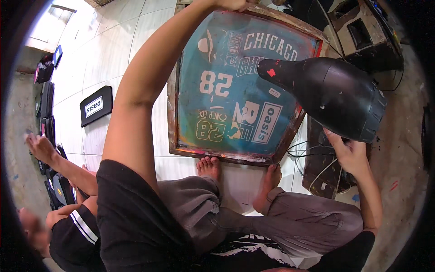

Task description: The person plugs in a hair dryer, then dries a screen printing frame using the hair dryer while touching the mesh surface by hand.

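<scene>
Where the pale tiled floor [113,50] runs out near its left edge, a row of dark flat pieces [46,102] stands or lies in bunches. Nearer its middle, to the left of the frame, lies a flat black pouch [102,96]; its contents, if any, cannot be seen. Beyond the frame's upper right corner, a dark wooden box [340,27] shows openings too shadowed to tell what is inside.

The pouch bears a white oblong label with one dark word in lower case. The wooden frame [172,127] holds a teal mesh [190,95] with its near edge just in front of the person's bare feet. Pale block capitals, large numerals and a boxed word are set over the mesh, some reversed or turned sideways, with a hat-like figure at the upper left.

The left hand [233,4] is at the frame's far edge, partly cut off by the view, so how far it is closed cannot be told. The right hand [351,154] is curled around the underside of a large black blow dryer [337,93], its grip mostly hidden. The dryer's nozzle points leftward above the mesh, beside the frame's right edge. At the left, a co-worker's hand [43,148] reaches near the row, its fingers blurred.
</scene>
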Tool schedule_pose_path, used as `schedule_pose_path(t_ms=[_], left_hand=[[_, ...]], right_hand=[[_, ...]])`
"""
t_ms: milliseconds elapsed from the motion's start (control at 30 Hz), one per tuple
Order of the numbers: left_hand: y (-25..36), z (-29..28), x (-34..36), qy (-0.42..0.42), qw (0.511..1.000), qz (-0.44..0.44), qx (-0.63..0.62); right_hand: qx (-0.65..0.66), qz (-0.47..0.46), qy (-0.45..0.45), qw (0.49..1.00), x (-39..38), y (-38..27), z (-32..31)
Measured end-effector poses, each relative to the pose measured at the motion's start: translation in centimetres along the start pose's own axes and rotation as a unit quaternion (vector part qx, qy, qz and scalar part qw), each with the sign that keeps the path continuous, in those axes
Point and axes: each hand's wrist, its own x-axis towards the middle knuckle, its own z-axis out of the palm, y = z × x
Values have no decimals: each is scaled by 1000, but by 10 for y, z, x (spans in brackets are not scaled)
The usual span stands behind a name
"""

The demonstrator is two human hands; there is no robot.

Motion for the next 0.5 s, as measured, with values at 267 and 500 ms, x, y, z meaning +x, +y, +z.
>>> schedule_pose_path(t_ms=[267, 500], left_hand=[[32, 4, 18, -61, 992, -106, -3], [23, 9, -4, -12, 995, -100, -23]], right_hand=[[-28, -16, 34, 999, -1, -1, -5], [-63, 7, 133, 989, 9, -26, -13]])
